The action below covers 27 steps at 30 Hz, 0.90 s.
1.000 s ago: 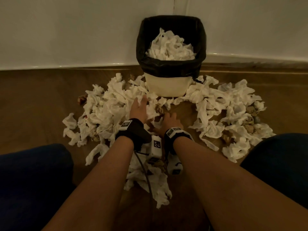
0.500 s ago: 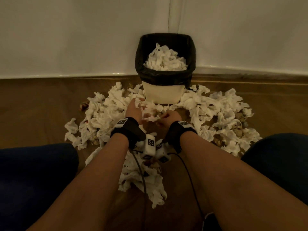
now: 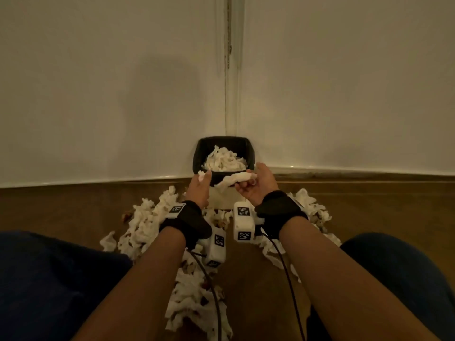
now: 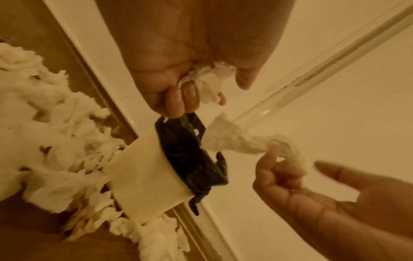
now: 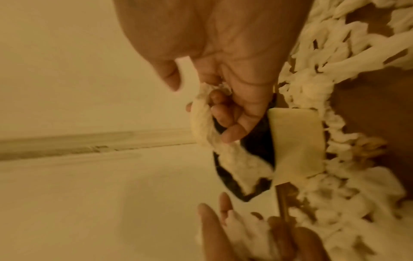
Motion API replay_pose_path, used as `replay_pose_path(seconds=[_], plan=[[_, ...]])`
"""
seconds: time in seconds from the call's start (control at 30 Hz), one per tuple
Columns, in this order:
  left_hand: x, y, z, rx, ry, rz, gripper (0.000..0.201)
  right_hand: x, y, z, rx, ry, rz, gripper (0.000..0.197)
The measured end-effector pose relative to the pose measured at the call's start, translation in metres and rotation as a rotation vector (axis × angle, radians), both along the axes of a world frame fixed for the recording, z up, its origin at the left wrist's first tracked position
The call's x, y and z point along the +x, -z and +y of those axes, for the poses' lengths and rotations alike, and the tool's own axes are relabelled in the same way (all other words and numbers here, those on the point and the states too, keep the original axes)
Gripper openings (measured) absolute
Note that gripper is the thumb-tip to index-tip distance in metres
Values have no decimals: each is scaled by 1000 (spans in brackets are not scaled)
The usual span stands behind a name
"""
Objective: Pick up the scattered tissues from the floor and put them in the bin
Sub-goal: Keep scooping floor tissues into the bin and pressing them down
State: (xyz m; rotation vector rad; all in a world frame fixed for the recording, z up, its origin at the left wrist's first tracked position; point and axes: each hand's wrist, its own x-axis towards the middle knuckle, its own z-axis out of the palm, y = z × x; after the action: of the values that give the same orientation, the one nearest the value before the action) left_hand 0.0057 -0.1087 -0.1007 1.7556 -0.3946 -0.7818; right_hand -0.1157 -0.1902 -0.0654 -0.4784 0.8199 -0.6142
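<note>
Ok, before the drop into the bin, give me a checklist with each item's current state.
1. Left hand grips a tissue wad: ok.
2. Right hand grips a long tissue: ok.
3. Hands over the bin opening: not ok; both sit at its near rim, and the long tissue hangs across the rim front.
4. Room in the bin: ok, though tissues already heap inside.
5. Liner seated on the rim: ok on the side seen from the left wrist; the far side cannot be told.
6. Floor tissues cleared: not ok, many remain.
</note>
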Motion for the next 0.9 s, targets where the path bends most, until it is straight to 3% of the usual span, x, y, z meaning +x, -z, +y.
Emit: replay_pose_path(seconds=[0.13,0.2,0.33,0.43,0.6,0.67,0.77,0.87,0.9], plan=[[-10,-37,2,-41,146,-223,45,-20,-40,4,-163,10,-129,18],[-13,-56,1,-61,167,-325,45,-27,-52,3,-212,25,-179,29],[-20,-92,-3,-77,182,-425,46,-43,-76,5,-190,25,-279,17],[-28,-116,-5,-122,259,-401,47,-57,-86,7,-241,8,-298,30],[-33,-145,12,-54,468,-546,31,-73,-96,12,-328,22,-288,33],[-33,-155,22,10,523,-664,35,-78,-97,15,-316,37,-309,33],[-35,-163,31,93,553,-841,42,-83,-100,21,-260,16,-381,20],[-41,-160,39,110,532,-981,29,-85,-103,29,-302,38,-308,5],[-45,-159,41,98,525,-992,23,-85,-103,31,-326,67,-274,10]])
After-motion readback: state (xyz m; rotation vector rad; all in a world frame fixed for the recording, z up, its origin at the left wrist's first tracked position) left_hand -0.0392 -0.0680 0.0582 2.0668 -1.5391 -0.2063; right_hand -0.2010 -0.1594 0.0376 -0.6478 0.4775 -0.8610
